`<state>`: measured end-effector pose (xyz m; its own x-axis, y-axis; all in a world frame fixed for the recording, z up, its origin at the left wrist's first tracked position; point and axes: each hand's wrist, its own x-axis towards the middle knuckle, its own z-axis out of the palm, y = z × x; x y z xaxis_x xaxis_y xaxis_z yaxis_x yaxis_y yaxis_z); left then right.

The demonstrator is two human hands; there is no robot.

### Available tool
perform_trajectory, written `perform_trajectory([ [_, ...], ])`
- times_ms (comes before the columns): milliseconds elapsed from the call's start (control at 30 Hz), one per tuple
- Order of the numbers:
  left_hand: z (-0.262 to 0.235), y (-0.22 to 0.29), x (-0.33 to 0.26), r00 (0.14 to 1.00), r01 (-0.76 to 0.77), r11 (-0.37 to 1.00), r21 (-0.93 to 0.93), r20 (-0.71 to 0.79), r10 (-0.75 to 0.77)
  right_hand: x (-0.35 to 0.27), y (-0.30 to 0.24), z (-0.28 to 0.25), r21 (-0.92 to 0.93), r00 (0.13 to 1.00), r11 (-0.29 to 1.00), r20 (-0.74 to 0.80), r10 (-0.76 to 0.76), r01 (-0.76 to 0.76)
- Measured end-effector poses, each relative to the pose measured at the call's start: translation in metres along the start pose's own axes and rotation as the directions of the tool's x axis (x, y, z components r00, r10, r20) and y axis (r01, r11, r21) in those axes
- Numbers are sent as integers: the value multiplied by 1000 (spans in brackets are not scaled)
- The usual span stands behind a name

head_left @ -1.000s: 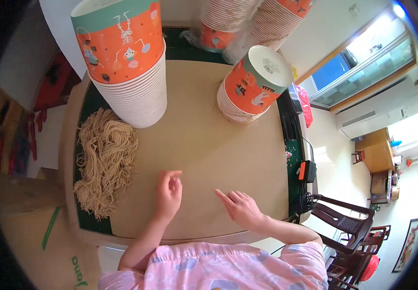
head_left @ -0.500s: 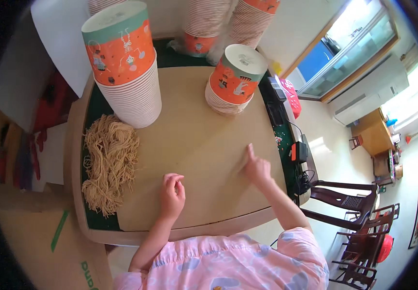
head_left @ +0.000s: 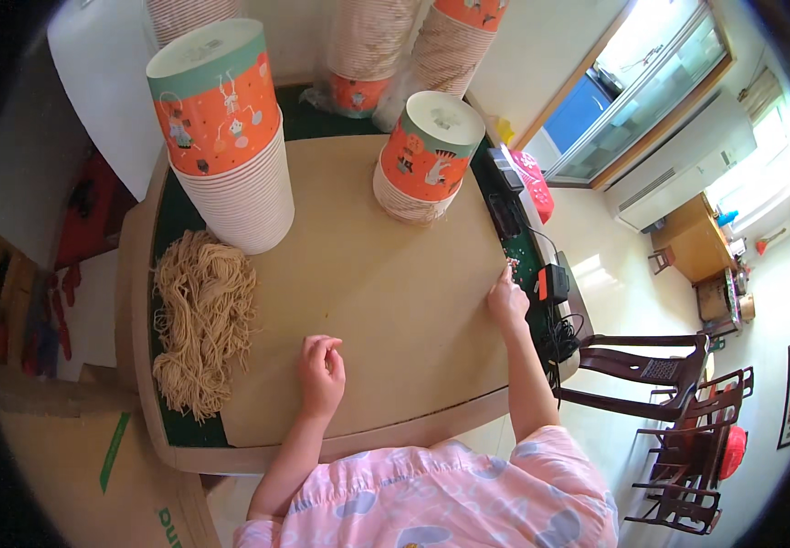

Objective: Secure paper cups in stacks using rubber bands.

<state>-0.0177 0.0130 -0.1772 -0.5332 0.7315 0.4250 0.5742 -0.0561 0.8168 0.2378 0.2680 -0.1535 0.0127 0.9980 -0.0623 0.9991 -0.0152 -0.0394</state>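
Observation:
My left hand [head_left: 322,376] rests over the brown board [head_left: 368,292], its fingers curled in; anything inside them is hidden. At the board's right edge my right hand [head_left: 507,298] has its index finger stretched out, touching or just over small red and white bits [head_left: 514,263] on the green strip. I see nothing held in it. A tall stack of upside-down paper buckets [head_left: 240,173], orange and green, stands at the far left. Beside it lies a heap of beige string [head_left: 203,324]. A shorter bucket stack [head_left: 430,157] stands at the far right, with thin strands around its bottom.
More bucket stacks in clear plastic [head_left: 358,91] stand behind the board. Along the right edge are a black adapter [head_left: 555,283], cables [head_left: 561,338] and a pink-red packet [head_left: 532,183]. A dark wooden chair [head_left: 632,370] stands to the right, a cardboard box [head_left: 75,466] at the lower left.
My right hand has moved right, from over the board to the small bits at its edge. My left hand stays curled in about the same place. The view has shifted slightly.

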Motion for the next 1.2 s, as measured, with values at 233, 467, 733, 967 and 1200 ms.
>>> perform_trajectory([
  [233, -19, 2, 9, 984, 180, 978, -108, 4, -180, -40, -40, -4, -5, 984, 990, 113, -138, 140],
  [467, -94, 11, 134, 944, -16, 995, 103, -326, 49, -62, -167, -67, 553, 722, 516, -251, -645, 654],
  [733, -158, -2, 259, 814, 310, 892, -329, -393, -428, -12, -323, -141, 976, 731, -57, -196, -654, 211],
  [967, -167, -14, 274, 784, 456, 820, -346, -279, -554, -1, -352, -147, 1000, 766, -1, 23, -642, -31],
  [1200, -179, -11, 280, 820, 389, 828, -404, -258, -511, -3, -348, -160, 984, 677, -40, 88, -731, -172],
])
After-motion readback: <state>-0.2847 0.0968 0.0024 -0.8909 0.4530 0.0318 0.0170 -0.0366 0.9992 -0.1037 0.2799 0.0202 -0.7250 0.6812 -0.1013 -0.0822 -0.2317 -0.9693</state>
